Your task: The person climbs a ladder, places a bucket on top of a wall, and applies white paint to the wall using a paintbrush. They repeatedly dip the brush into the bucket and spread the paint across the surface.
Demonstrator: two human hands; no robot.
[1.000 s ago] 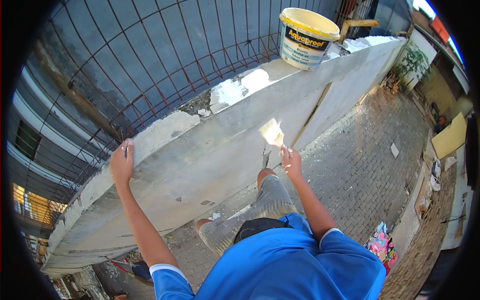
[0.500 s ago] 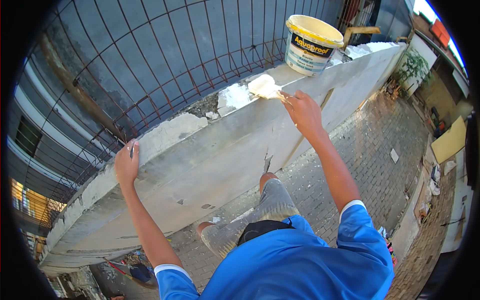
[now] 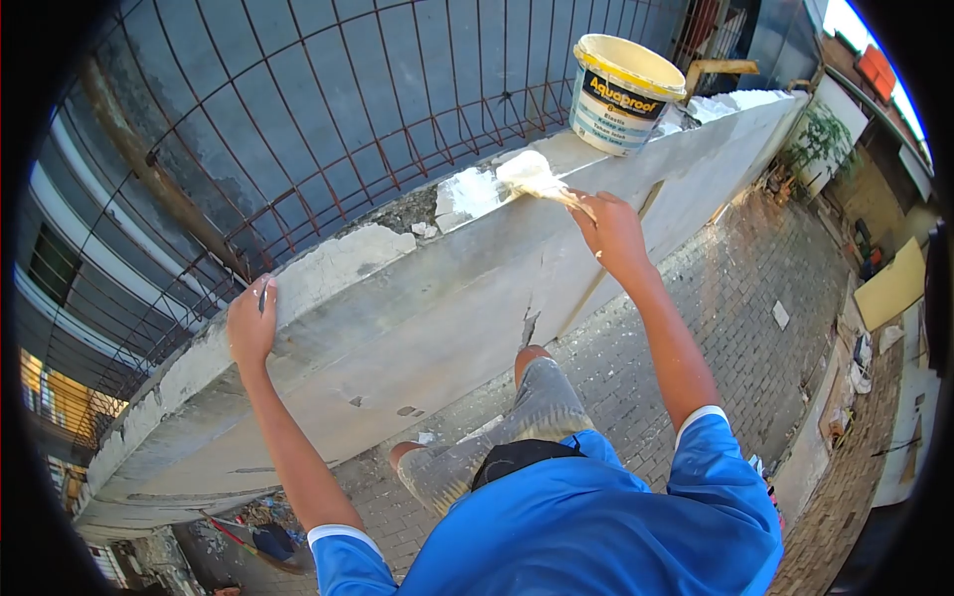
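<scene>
In my right hand (image 3: 613,234) is a paintbrush (image 3: 529,177), its head thick with white coating. The fingers are closed around the handle, and the bristles touch the top of the low concrete wall (image 3: 397,288). Beside the brush lies a freshly whitened patch (image 3: 467,195). My left hand (image 3: 252,323) grips the wall's top edge further left; a thin dark line shows at its fingers, which I cannot make out. Just beyond the brush, an Aquaproof bucket (image 3: 621,104) with a yellow rim stands upright on the wall.
A rusty wire mesh fence (image 3: 397,99) runs along the wall's far side. Crumbled concrete bits (image 3: 424,229) lie on the top. Paving (image 3: 740,328) stretches along the near side, with a broom (image 3: 253,549) lower left and a yellowish board (image 3: 887,285) at right.
The brush has turned slightly and my right hand has moved a little to the right and down. My left hand stays on the wall edge.
</scene>
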